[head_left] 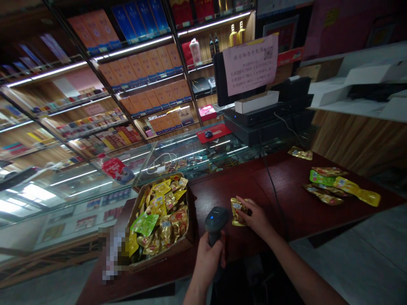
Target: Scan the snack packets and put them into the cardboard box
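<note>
My left hand (208, 256) is wrapped round the handle of a black barcode scanner (216, 218), which shows a small blue light on its head. To the right of it, my right hand (256, 216) grips a gold snack packet (235, 212) at its right side, just over the dark red table (210, 188). A cardboard box (187, 239) on the left is heaped with gold, yellow and green snack packets (165, 220). Several more packets lie loose at the table's right end, among them a yellow packet (356, 190) and a green packet (321, 178).
A single gold packet (300, 153) lies near the back edge. One black cable (270, 178) crosses the table. Behind stand a glass display counter (178, 150), a monitor (220, 80) with a paper sign (251, 63), a mouse (208, 134) and a red bottle-shaped package (116, 168).
</note>
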`<state>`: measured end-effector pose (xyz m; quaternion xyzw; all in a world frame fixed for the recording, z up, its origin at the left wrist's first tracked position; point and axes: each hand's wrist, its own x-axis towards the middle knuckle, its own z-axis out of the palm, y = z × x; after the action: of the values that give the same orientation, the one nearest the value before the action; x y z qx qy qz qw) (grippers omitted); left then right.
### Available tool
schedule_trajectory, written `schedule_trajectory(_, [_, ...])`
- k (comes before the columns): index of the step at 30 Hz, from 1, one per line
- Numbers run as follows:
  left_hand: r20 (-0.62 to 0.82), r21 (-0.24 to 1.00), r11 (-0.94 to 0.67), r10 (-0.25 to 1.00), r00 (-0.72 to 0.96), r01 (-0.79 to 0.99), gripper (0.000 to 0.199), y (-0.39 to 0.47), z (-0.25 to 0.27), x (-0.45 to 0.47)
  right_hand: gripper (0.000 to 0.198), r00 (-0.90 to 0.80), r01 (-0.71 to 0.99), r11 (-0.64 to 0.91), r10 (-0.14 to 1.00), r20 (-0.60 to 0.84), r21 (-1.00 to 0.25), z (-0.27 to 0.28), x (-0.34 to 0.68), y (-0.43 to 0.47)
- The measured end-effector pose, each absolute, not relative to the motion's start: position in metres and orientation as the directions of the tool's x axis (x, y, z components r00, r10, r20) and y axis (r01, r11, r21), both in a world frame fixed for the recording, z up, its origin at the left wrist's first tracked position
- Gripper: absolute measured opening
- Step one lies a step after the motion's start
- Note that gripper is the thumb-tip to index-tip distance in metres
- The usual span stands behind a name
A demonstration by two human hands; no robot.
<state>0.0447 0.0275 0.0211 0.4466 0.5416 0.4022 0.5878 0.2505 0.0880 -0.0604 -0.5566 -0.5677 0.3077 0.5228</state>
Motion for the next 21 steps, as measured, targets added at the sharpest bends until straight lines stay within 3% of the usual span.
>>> schedule_trajectory(9, [-0.293,0.954,0.280,0.946,0.136,0.108,0.022,0.028,0.032,0.049,0.031,0.131,0.308,0.226,0.952,0.277,-0.924,-0.061,0.246,0.090])
schedule_trajectory(21, [-0.302,0.952,0.283,0.933,0.195,0.116,0.021,0.023,0.044,0.046,0.042,0.172,0.336,0.221,0.941,0.290,-0.916,-0.065,0.248,0.087])
